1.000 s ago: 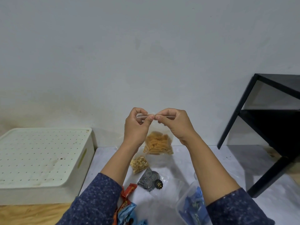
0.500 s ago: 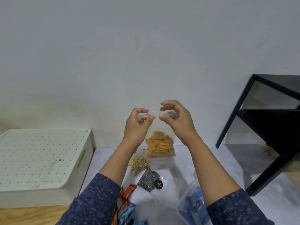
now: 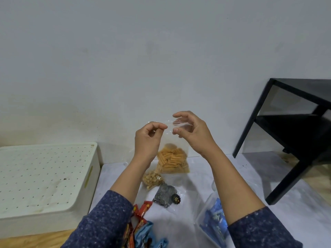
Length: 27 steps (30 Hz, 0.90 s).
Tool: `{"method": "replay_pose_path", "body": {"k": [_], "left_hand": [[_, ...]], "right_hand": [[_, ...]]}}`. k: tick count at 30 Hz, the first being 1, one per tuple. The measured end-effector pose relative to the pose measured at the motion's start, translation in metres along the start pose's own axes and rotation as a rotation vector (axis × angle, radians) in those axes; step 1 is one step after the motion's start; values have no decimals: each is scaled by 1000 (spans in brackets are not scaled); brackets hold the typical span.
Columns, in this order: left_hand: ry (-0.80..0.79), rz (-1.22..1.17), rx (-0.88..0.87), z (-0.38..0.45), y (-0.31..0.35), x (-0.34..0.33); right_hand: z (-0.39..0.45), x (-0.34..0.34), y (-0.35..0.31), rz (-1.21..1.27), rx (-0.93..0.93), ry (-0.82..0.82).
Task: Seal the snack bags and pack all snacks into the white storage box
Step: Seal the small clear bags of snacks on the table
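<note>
A clear zip bag of orange ridged snack sticks (image 3: 172, 161) hangs in the air above the table. My left hand (image 3: 147, 138) pinches the bag's top strip at its left end. My right hand (image 3: 192, 134) hovers at the right end of the strip, thumb and fingers spread apart around it, not pressed together. The white storage box (image 3: 46, 178) stands at the left with its perforated lid on. Below the bag lie a small bag of pale round snacks (image 3: 153, 179) and a black patterned packet (image 3: 165, 195).
Red and blue snack packets (image 3: 143, 228) lie near my left sleeve. A clear bag of blue-wrapped snacks (image 3: 214, 222) sits by my right forearm. A black side table (image 3: 297, 140) stands at the right. A white sheet (image 3: 189, 208) covers the wooden table.
My right hand's fingers have spread away from the bag's top strip, which they pinched a second ago. Both hands and the bag sit a little lower. The left pinch holds.
</note>
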<state>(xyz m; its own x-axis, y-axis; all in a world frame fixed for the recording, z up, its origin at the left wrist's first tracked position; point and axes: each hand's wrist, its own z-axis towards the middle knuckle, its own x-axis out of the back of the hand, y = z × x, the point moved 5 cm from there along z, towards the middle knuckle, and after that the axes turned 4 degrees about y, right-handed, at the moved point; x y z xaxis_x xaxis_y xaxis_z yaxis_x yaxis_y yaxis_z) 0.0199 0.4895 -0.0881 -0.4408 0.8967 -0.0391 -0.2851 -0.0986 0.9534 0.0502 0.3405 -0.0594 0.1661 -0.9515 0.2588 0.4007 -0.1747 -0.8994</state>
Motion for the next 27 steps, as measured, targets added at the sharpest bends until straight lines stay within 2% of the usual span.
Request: {"method": "replay_pose_path", "body": {"k": [3, 5, 11, 15, 22, 27], "left_hand": [[19, -28, 17, 6, 0, 6], [-29, -21, 22, 9, -3, 6], [-282, 15, 30, 6, -23, -4], [-419, 79, 42, 4, -50, -17], [-361, 223, 79, 24, -110, -60], [-267, 354, 158, 44, -167, -95]], "right_hand": [[-9, -7, 2, -75, -9, -80], [-11, -10, 8, -155, -30, -80], [-15, 0, 30, -161, -150, 118], [-14, 7, 56, -127, -217, 188], [13, 24, 131, -112, -349, 208], [43, 32, 202, -127, -476, 157]]}}
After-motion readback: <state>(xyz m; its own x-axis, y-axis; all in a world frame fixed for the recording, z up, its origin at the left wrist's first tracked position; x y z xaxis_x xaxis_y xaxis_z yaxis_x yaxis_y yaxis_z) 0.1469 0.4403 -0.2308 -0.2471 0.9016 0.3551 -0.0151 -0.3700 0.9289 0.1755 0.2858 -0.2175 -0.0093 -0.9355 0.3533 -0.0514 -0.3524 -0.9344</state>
